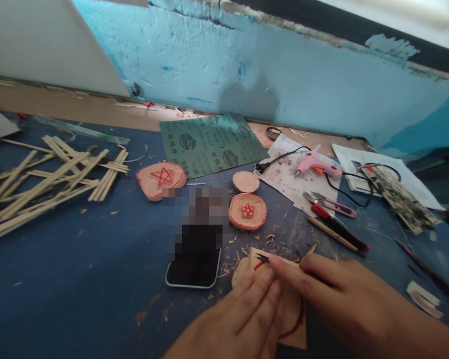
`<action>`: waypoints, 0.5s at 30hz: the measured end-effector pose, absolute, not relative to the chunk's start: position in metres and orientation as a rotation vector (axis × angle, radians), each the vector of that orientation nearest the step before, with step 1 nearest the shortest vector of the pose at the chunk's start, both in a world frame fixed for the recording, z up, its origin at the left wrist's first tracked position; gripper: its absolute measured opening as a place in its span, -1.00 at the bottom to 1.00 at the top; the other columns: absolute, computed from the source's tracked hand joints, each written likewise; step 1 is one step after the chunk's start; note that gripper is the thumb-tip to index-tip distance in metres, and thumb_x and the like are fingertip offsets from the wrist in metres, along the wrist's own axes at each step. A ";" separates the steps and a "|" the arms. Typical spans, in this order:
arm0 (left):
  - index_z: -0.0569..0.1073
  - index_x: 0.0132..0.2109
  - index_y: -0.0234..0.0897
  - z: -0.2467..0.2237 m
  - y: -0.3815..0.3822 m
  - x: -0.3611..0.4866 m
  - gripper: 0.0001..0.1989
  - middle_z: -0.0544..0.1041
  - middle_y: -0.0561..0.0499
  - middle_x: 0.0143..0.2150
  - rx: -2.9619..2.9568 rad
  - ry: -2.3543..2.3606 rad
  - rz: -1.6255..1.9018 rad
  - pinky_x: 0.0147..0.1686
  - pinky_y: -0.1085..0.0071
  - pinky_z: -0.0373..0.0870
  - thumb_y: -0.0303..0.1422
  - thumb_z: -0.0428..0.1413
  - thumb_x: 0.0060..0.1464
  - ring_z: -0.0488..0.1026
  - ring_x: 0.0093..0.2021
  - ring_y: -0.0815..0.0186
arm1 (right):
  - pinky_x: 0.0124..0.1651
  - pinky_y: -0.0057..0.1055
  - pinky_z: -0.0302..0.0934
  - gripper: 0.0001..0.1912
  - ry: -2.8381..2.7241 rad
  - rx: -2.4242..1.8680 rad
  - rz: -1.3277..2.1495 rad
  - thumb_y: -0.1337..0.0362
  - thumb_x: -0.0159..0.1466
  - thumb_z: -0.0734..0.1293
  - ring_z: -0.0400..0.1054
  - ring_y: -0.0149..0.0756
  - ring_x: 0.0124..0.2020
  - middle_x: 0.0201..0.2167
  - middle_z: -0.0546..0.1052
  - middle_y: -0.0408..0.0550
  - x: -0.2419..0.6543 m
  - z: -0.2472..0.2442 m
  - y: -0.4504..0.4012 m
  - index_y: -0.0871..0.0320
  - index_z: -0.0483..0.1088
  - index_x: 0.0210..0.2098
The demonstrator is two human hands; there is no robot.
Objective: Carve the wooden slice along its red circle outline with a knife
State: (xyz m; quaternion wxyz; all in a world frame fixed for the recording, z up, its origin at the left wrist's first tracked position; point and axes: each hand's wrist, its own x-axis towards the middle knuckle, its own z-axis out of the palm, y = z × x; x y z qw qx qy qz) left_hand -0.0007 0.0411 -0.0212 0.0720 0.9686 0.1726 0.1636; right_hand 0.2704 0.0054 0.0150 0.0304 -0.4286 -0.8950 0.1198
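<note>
My left hand lies with its fingers stretched over a thin pale wooden board, pressing on it; the thumb is hidden. A dark red curved line runs on the board. My right hand is closed round a slim carving tool, its index finger stretched along it toward the dark pointed tip. That tip rests at the board's top edge, near the red line. Most of the tool's handle is hidden by the fingers. Beneath the board's upper left side shows a round pale wood piece.
Wood shavings surround a phone, a flower-marked wood slice, a plain slice and a star-marked piece. Sticks lie left, green sandpaper behind. Rightward are a pink glue gun, cutter and red-black tool.
</note>
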 end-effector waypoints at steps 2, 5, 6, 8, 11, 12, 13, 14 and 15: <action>0.48 0.35 -0.36 -0.022 0.041 0.000 -0.58 0.52 -0.06 0.40 2.902 0.498 0.483 0.43 0.43 0.26 -0.54 -0.06 0.50 0.39 0.44 0.27 | -0.50 -0.36 0.20 -0.44 -2.735 -1.304 0.381 0.48 0.51 0.08 0.43 -0.32 -0.46 -0.29 0.52 -0.11 0.272 0.014 0.007 0.28 0.13 0.47; 0.44 0.37 -0.41 -0.023 0.042 0.000 -0.57 0.48 -0.10 0.42 2.903 0.442 0.463 0.45 0.35 0.25 -0.54 -0.10 0.51 0.34 0.47 0.21 | -0.47 -0.32 0.18 -0.44 -2.785 -1.221 0.340 0.40 0.55 0.10 0.43 -0.29 -0.44 -0.26 0.53 -0.08 0.276 0.010 0.010 0.28 0.11 0.51; 0.43 0.38 -0.43 -0.023 0.042 0.000 -0.56 0.47 -0.11 0.43 2.907 0.426 0.452 0.46 0.34 0.24 -0.54 -0.13 0.51 0.33 0.48 0.20 | -0.47 -0.32 0.17 -0.43 -2.806 -1.197 0.323 0.38 0.55 0.11 0.42 -0.28 -0.44 -0.27 0.53 -0.09 0.277 0.009 0.011 0.25 0.10 0.52; 0.41 0.39 -0.45 -0.022 0.042 -0.001 -0.54 0.47 -0.12 0.43 2.913 0.411 0.428 0.46 0.32 0.24 -0.56 -0.15 0.50 0.32 0.48 0.19 | -0.47 -0.33 0.17 -0.39 -2.762 -1.233 0.352 0.41 0.53 0.12 0.42 -0.29 -0.46 -0.29 0.52 -0.12 0.275 0.005 0.010 0.16 0.12 0.53; 0.41 0.39 -0.44 -0.022 0.042 -0.003 -0.54 0.47 -0.11 0.43 2.901 0.401 0.437 0.45 0.31 0.27 -0.54 -0.15 0.50 0.32 0.48 0.19 | -0.46 -0.40 0.21 -0.36 -2.575 -1.415 0.480 0.50 0.46 0.11 0.43 -0.36 -0.47 -0.27 0.53 -0.14 0.270 0.000 0.005 0.06 0.21 0.48; 0.41 0.39 -0.43 -0.021 0.042 -0.003 -0.54 0.48 -0.11 0.43 2.898 0.405 0.441 0.45 0.31 0.28 -0.54 -0.15 0.50 0.33 0.48 0.19 | -0.48 -0.40 0.20 -0.37 -2.554 -1.443 0.479 0.51 0.46 0.11 0.42 -0.36 -0.48 -0.27 0.53 -0.13 0.270 0.000 0.003 0.07 0.22 0.47; 0.42 0.39 -0.42 -0.021 0.042 -0.004 -0.54 0.48 -0.11 0.42 2.897 0.404 0.445 0.44 0.32 0.29 -0.54 -0.15 0.50 0.34 0.47 0.19 | -0.48 -0.39 0.20 -0.40 -2.575 -1.433 0.445 0.48 0.48 0.11 0.42 -0.35 -0.48 -0.27 0.53 -0.13 0.270 -0.001 0.003 0.09 0.21 0.47; 0.43 0.38 -0.41 -0.022 0.041 -0.004 -0.54 0.49 -0.10 0.42 2.900 0.405 0.451 0.44 0.32 0.30 -0.54 -0.14 0.50 0.36 0.46 0.19 | -0.48 -0.36 0.19 -0.43 -2.631 -1.385 0.385 0.44 0.51 0.12 0.42 -0.32 -0.48 -0.27 0.52 -0.12 0.271 -0.001 0.003 0.13 0.20 0.48; 0.44 0.38 -0.40 -0.022 0.041 -0.004 -0.55 0.50 -0.09 0.41 2.906 0.408 0.460 0.43 0.32 0.31 -0.54 -0.13 0.49 0.37 0.45 0.19 | -0.48 -0.33 0.19 -0.45 -2.693 -1.314 0.317 0.39 0.54 0.13 0.42 -0.28 -0.47 -0.29 0.52 -0.11 0.272 -0.001 0.004 0.17 0.18 0.49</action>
